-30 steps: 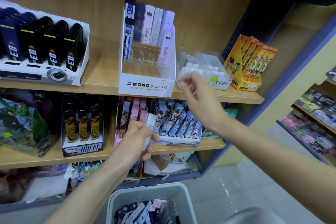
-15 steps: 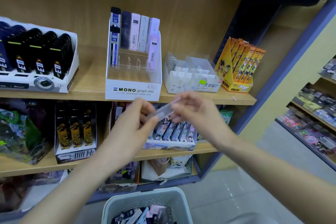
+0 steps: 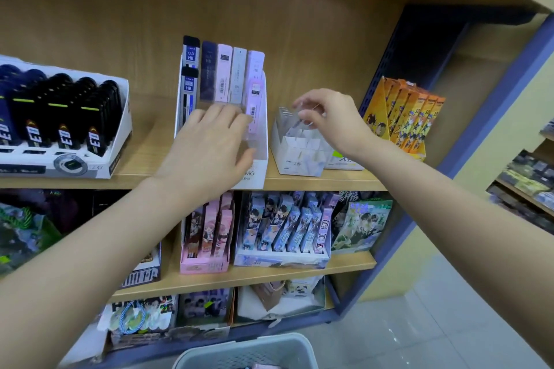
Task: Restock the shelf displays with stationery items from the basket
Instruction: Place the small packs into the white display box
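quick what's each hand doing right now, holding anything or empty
Left hand: open, fingers spread over the front of the white lead display, gripping nothing visible.
Right hand: pinched shut on a clear case above the white divided box.

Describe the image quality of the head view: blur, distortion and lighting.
Head view: wide-angle bending curves the shelf edge and stretches both forearms; the left hand and right hand are soft with motion blur, so the clear item at the right fingers is hard to make out; lighting is even and warm, without harsh glare.
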### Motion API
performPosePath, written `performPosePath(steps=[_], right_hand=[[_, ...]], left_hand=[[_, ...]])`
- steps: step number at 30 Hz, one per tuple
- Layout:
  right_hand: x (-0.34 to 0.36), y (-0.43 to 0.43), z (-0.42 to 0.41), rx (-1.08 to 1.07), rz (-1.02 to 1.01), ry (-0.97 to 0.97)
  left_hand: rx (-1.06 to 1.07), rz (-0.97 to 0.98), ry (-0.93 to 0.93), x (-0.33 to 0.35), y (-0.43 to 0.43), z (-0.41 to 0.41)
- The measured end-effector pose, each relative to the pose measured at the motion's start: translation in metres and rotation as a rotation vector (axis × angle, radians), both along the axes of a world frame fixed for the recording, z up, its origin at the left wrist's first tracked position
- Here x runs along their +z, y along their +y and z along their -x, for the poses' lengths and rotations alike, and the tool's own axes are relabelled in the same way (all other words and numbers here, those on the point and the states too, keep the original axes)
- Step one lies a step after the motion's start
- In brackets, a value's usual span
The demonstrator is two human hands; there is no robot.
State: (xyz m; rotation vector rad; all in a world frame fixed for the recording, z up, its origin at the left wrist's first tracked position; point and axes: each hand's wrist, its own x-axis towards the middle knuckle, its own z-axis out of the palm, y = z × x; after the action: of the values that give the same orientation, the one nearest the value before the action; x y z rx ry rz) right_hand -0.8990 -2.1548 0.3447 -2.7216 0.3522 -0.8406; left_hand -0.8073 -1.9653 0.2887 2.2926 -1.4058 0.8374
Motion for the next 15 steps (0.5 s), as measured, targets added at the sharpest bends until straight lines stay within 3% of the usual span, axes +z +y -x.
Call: performPosePath(steps=[4,7,12,15], right_hand=[[-0.005,-0.004,-0.009,0.026,-0.042,0.091],[-0.011,-0.008,-0.013,0.005,0.037,0.090],[-0.016,-0.003,-0.011,-0.037,0.100,0.008],[-0.023,0.006,0.004,-0.100,0.240,-0.077]], left_hand=[[0.014,0.006,-0.012,-0.001,-0.002,-0.002],[0.023,0.001,0.000,0.002,-0.002,0.000],[0.013,0.012,0.015,0.001,0.001,0.003],[0.010,0.043,-0.047,-0.004,0.012,0.013]])
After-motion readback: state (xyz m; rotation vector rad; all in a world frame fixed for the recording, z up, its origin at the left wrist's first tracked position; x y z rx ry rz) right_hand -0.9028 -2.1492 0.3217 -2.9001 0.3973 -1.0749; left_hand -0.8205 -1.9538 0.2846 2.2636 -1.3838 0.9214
